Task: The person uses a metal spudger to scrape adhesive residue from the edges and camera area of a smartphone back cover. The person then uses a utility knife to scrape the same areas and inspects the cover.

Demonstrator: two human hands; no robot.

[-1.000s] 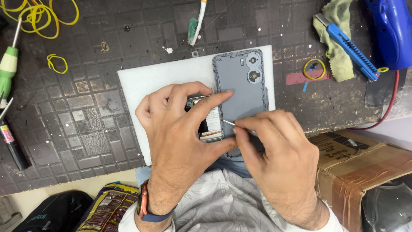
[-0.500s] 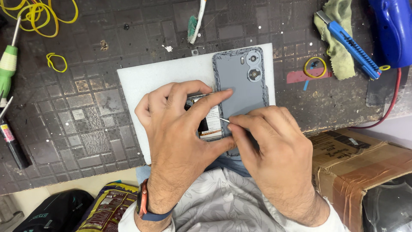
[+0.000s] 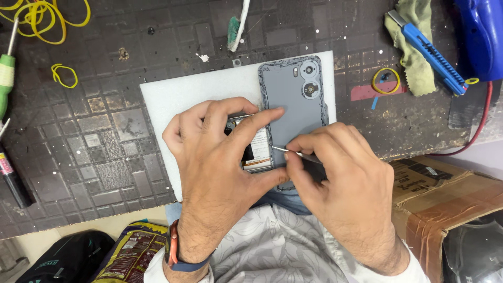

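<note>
On a white foam pad (image 3: 178,94) lies a grey phone back cover (image 3: 291,99), inner side up, with camera holes near its top. Beside it, mostly under my fingers, sits the opened phone body (image 3: 255,152). My left hand (image 3: 220,157) covers and steadies that phone body, its forefinger stretched onto the cover's edge. My right hand (image 3: 340,183) pinches a thin metal tool (image 3: 293,152) whose tip touches the seam between the phone body and the cover.
A dark tiled work mat (image 3: 94,147) covers the bench. A toothbrush (image 3: 238,23), yellow rubber bands (image 3: 42,18), a green-handled screwdriver (image 3: 6,78), a blue utility knife (image 3: 429,52) on a green cloth, and a blue device (image 3: 479,31) lie around. A cardboard box (image 3: 445,204) stands at the right.
My right hand has shifted slightly with the thin tool along the phone's edge. My left hand has stayed on the phone.
</note>
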